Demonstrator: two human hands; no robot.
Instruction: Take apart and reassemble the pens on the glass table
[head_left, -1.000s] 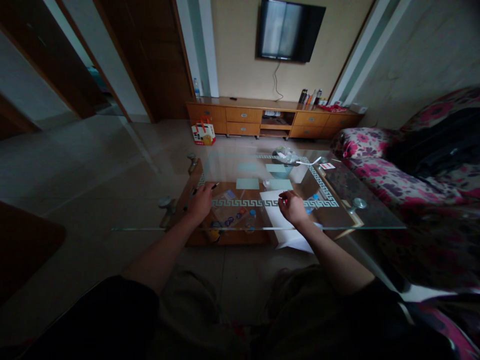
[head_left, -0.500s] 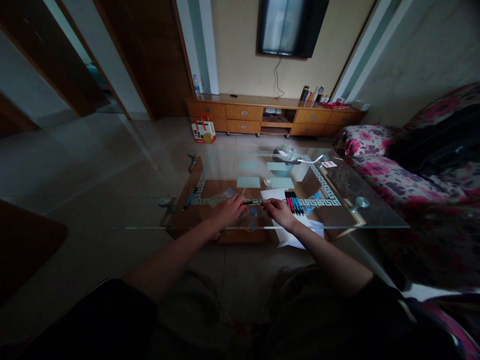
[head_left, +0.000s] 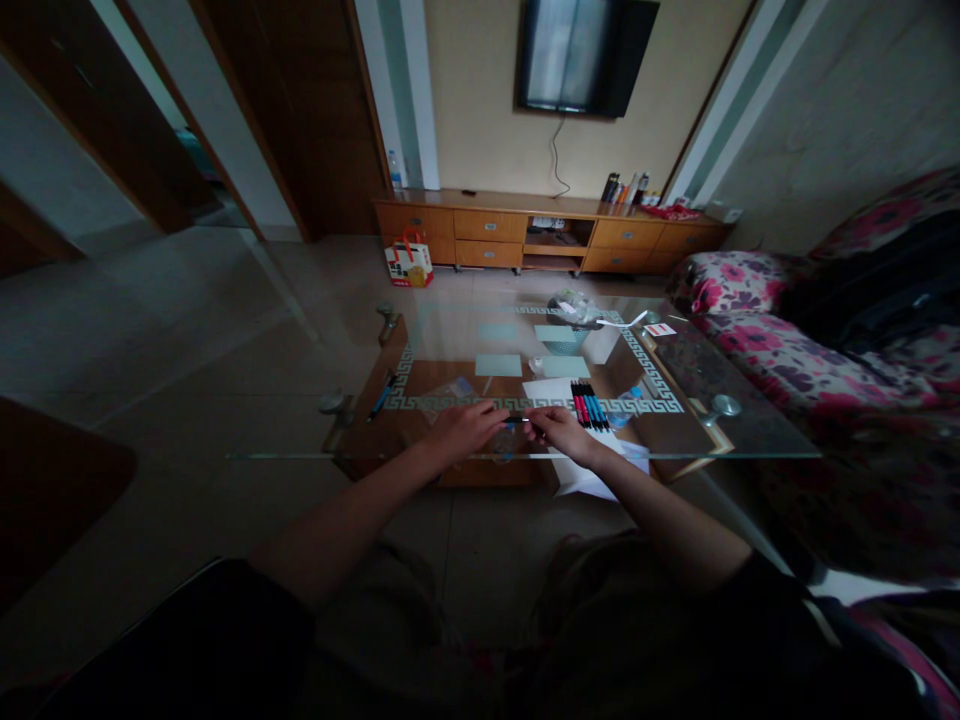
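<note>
My left hand (head_left: 466, 430) and my right hand (head_left: 559, 431) meet over the near edge of a glass coffee table (head_left: 712, 440), fingers pinched on the two ends of a thin dark pen (head_left: 516, 420). Just right of my right hand, several red, black and blue pens (head_left: 589, 405) lie side by side on a white sheet of paper (head_left: 551, 390). Another blue pen (head_left: 381, 396) lies alone at the table's left side.
A lower wooden shelf under the glass holds small packets and a bottle. A small basket with wrappers (head_left: 571, 322) stands at the far side. A floral sofa (head_left: 757, 340) lies to the right, a wooden TV cabinet (head_left: 525, 235) and a gift bag (head_left: 409, 262) beyond.
My left hand left the table's left side, carried a pen to the middle and met my right hand. My right hand let go of a bundle of pens, which lies on the paper.
</note>
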